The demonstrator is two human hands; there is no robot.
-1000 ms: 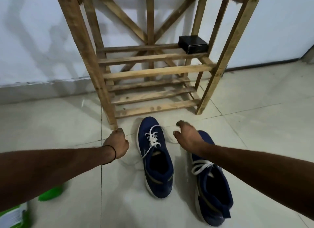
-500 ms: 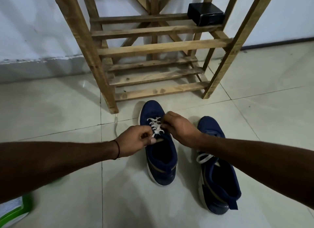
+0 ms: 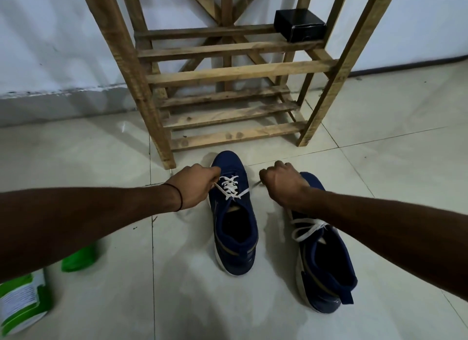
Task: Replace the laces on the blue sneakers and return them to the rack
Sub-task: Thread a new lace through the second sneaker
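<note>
Since earlier, left hand [image 3: 195, 185] and right hand [image 3: 281, 185] went apart
Each pinched one end of the white lace [image 3: 229, 188] of the left blue sneaker [image 3: 235, 236], standing on the floor [image 3: 379, 188] before the rack [image 3: 235, 74]

Left hand [image 3: 192, 185], right hand [image 3: 281, 185] parted; lace [image 3: 229, 188] taut.

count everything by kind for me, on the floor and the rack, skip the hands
sneakers: 2
laces: 2
rack: 1
black box: 1
green-and-white container: 1
blurred green thing: 1
total: 8
</note>
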